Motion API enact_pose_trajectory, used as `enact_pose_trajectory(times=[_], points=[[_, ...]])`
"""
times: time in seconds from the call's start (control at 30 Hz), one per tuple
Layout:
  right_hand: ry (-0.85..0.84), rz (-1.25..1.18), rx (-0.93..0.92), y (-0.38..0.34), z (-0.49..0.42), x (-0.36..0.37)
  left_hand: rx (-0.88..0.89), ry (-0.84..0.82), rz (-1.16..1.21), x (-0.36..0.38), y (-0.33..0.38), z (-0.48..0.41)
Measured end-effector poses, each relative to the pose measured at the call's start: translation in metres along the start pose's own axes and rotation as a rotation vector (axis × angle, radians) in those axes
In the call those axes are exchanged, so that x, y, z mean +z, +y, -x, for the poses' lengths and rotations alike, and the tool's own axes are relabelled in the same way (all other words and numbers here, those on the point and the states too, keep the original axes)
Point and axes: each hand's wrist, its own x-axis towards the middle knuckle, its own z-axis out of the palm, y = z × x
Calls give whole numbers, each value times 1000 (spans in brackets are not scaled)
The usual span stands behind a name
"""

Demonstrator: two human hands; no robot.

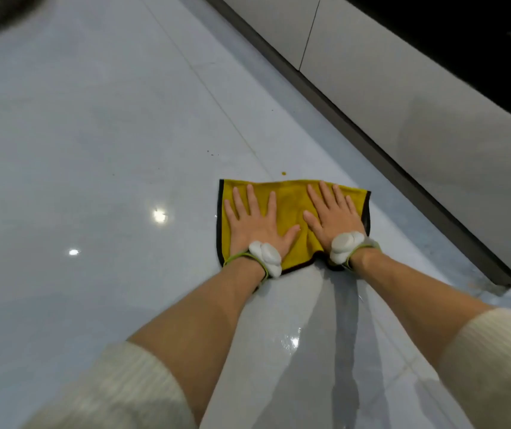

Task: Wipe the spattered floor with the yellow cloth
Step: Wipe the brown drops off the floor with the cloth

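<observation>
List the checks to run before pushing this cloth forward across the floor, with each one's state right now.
1. Left hand and right hand pressed flat on the yellow cloth, fingers spread: ok.
2. Cloth lying spread on the floor: ok, though its near edge puckers between the wrists.
3. Brown drop just past the cloth's far edge wiped: not ok.
4. Small specks farther ahead to the left wiped: not ok.
5. Room beside the dark plinth on the right: ok, the cloth lies apart from it.
6. Cloth's underside clean enough: cannot tell.
</observation>
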Motion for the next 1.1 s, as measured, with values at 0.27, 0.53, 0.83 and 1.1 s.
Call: enact_pose_trajectory(times=[0.27,0.53,0.83,1.1], points=[[13,-54,66,-28,-95,-4,-97,67,1,-5,-21,-74],[14,-75,2,-49,-66,-3,-102,71,-48,0,-56,-57],[-5,-72,-179,-130,28,-2,-150,54,-76,-9,-136,51],[-35,-33,-346,-194,142,5,-221,45,-60,-12,-180,193]])
